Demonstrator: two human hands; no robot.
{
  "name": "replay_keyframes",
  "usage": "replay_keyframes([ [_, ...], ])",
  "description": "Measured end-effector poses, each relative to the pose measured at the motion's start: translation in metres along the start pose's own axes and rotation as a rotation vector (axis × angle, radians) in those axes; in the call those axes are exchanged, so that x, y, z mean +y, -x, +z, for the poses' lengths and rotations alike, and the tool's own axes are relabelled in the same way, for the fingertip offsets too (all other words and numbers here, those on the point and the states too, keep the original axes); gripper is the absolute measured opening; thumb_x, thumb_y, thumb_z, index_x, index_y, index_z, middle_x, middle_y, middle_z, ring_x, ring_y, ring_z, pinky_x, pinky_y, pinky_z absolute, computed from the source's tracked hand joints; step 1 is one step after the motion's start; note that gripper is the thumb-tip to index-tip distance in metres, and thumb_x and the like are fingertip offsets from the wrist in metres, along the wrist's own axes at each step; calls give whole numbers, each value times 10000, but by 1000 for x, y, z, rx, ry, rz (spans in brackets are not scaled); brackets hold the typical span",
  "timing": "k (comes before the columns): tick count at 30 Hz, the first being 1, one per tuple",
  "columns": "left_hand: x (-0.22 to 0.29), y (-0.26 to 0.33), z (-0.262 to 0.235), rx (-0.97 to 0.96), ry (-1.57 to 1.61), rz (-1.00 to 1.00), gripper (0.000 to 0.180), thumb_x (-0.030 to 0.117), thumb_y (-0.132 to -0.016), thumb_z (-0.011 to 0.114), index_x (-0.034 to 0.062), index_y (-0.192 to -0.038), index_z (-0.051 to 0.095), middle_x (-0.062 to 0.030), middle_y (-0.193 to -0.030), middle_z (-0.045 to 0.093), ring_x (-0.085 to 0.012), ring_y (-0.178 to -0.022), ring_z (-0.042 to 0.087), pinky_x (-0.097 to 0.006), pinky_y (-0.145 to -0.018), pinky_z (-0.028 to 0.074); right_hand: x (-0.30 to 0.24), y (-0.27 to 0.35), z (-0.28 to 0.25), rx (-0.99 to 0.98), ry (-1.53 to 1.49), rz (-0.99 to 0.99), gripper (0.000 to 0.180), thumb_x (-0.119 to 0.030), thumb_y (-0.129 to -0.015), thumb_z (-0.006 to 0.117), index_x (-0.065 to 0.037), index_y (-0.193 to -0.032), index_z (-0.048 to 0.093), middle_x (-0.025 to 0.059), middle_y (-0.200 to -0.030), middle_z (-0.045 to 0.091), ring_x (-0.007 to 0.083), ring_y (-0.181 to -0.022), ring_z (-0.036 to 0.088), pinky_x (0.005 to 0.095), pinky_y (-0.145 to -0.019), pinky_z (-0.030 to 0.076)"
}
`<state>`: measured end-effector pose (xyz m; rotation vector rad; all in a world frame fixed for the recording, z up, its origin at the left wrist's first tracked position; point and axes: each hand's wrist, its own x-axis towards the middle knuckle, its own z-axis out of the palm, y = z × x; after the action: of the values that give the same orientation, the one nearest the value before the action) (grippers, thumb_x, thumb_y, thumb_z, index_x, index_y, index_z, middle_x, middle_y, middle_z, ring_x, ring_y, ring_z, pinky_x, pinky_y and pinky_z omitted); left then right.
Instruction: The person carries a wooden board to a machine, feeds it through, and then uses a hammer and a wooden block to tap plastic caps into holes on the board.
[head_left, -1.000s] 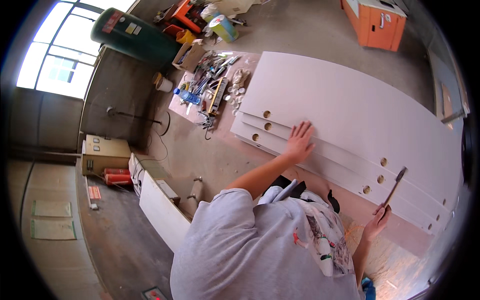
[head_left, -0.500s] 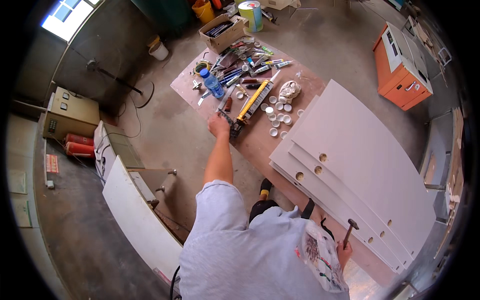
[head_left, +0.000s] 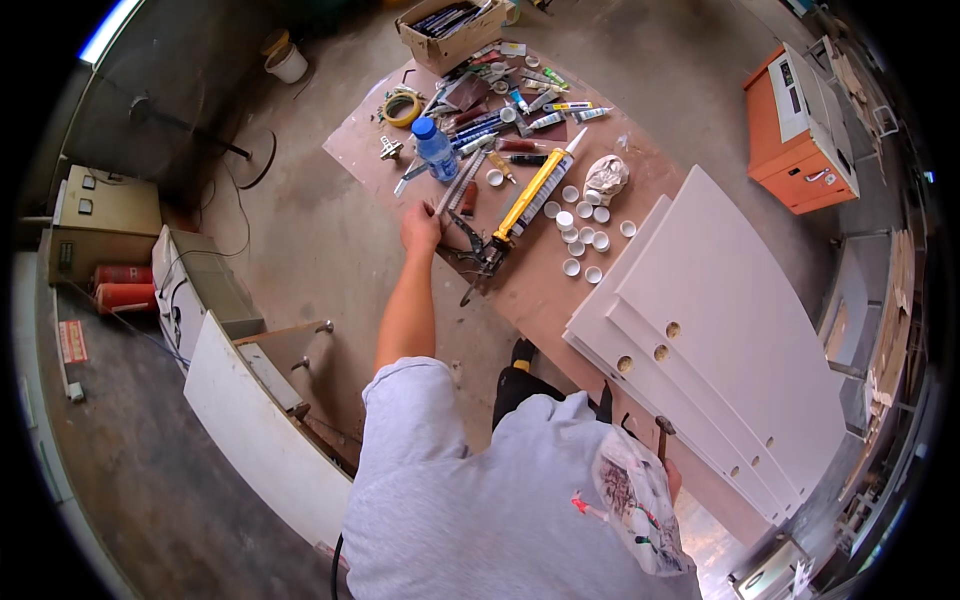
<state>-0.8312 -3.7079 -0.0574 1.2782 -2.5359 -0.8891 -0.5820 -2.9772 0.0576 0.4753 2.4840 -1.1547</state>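
While the left hand (head_left: 420,230) stretches to the near end of a thin grey strip (head_left: 463,183) beside the yellow caulking gun (head_left: 538,195), I can't tell whether its fingers have closed on it. The right hand (head_left: 673,482) is clamped round the hammer (head_left: 665,428), head up, presumably kept low to free the reaching arm. White panels (head_left: 740,300) lie fanned, so round holes (head_left: 661,352) show on several. Beneath spreads a pinkish board (head_left: 530,295) on concrete floor (head_left: 310,245); an orange cabinet (head_left: 808,190) stands beyond, red cylinders (head_left: 125,297) off left.
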Motion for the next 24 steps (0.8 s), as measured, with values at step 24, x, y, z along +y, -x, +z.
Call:
replay_keyframes([
  [24, 295, 453, 13, -1472, 686, 891, 225, 91, -781, 806, 23, -893, 623, -100, -738, 670, -220, -641, 633, -332, -637, 532, -110, -2, -50, 98, -483, -136, 119, -86, -976, 659, 1, -1041, 611, 55, -744, 668, 14, -478, 413, 205, -438, 307],
])
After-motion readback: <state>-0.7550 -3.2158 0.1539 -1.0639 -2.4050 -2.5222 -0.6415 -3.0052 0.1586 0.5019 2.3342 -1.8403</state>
